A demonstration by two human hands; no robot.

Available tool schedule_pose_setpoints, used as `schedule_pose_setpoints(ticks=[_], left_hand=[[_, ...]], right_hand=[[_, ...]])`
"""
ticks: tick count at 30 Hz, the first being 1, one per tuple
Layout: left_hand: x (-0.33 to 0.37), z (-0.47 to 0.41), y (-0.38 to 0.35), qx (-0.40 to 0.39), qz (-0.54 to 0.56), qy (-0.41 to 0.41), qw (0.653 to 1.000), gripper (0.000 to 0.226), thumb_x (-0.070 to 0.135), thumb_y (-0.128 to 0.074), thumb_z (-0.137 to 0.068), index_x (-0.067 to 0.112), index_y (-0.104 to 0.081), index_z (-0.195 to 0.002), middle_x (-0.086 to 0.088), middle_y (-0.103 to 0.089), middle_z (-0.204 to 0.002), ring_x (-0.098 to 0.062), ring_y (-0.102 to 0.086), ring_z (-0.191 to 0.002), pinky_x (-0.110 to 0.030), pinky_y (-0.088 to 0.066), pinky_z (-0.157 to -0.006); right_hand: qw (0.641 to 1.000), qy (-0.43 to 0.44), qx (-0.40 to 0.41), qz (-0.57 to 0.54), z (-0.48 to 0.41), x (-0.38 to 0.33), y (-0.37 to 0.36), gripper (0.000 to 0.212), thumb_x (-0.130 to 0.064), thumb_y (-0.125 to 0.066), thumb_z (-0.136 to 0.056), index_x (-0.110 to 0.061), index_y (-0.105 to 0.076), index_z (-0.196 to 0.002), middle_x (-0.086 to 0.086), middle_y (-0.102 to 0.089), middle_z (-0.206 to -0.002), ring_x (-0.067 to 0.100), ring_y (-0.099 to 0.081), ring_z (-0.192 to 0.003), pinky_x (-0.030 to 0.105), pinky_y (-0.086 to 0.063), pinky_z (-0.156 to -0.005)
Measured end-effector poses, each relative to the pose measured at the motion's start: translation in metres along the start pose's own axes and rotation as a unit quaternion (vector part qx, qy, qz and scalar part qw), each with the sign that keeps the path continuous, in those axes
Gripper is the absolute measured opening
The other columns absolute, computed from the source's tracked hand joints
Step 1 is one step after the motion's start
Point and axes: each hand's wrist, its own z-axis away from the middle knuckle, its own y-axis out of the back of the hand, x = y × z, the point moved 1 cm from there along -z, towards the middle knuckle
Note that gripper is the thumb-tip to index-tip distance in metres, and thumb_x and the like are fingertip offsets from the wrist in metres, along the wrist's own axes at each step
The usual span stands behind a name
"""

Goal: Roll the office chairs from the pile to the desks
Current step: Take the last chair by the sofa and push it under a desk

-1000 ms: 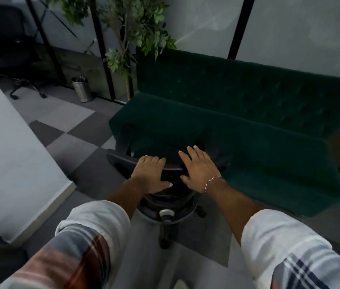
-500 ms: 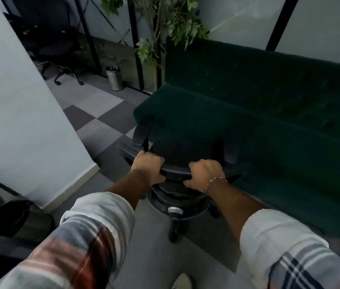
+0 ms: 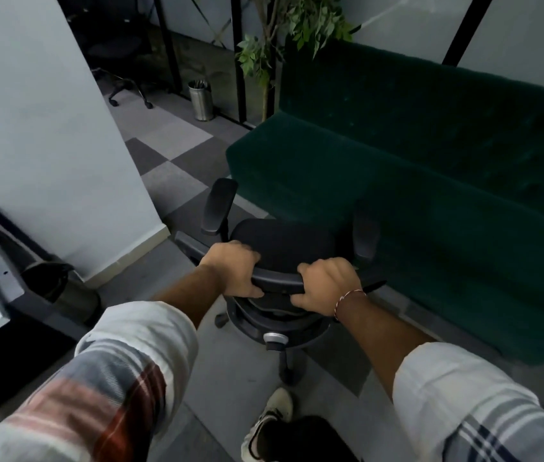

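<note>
At centre frame, the office chair stands close beside the green sofa. I note left hand and right hand, each grip curled round the backrest rail. Judgement: push evenly, steering toward upper left past the white wall, clear of the sofa.

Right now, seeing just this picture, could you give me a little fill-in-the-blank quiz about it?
The left hand and right hand hold the office chair, whose seat is ____.
The sofa beside it is dark ____.
The bracelet circles the ____ wrist.
Missing words: black, green, right.
</note>
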Motion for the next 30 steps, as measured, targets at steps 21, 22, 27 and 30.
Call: schedule_pose_setpoints(ticks=[21,22,27,30], left_hand=[[0.125,0.179,-0.05,0.016,-0.01,0.089,0.996,0.056,0.087,-0.05,-0.076,0.031,-0.053,-0.085,0.01,-0.053,-0.07,-0.007,-0.048,-0.061,-0.026,-0.031,-0.051],[0.132,0.189,-0.052,0.018,-0.011,0.094,0.995,0.057,0.088,-0.05,-0.075,0.031,-0.053,-0.084,0.01,-0.053,-0.07,-0.007,-0.049,-0.061,-0.027,-0.031,-0.052],[0.154,0.245,-0.069,0.021,-0.025,0.127,0.991,0.06,0.091,-0.048,-0.071,0.031,-0.049,-0.076,0.01,-0.051,-0.065,-0.011,-0.05,-0.06,-0.029,-0.035,-0.053],[0.166,0.287,-0.081,0.021,-0.03,0.149,0.988,0.063,0.093,-0.047,-0.068,0.03,-0.049,-0.074,0.01,-0.052,-0.064,-0.012,-0.052,-0.059,-0.03,-0.039,-0.055]], right_hand=[[0.996,0.088,0.027,0.009,0.174,-0.048,-0.019,0.033,-0.054,-0.054,-0.08,-0.021,-0.048,-0.084,0.0,-0.065,-0.078,0.024,-0.058,-0.069,0.032,-0.037,-0.061],[0.995,0.093,0.027,0.007,0.183,-0.05,-0.019,0.033,-0.053,-0.054,-0.08,-0.021,-0.047,-0.084,0.0,-0.065,-0.079,0.024,-0.059,-0.07,0.032,-0.038,-0.062],[0.99,0.134,0.034,0.001,0.226,-0.077,-0.023,0.033,-0.053,-0.054,-0.079,-0.021,-0.048,-0.081,0.0,-0.065,-0.077,0.024,-0.06,-0.068,0.032,-0.041,-0.061],[0.986,0.163,0.046,0.007,0.259,-0.102,-0.023,0.035,-0.054,-0.054,-0.08,-0.02,-0.05,-0.083,0.0,-0.065,-0.076,0.024,-0.061,-0.068,0.032,-0.038,-0.06]])
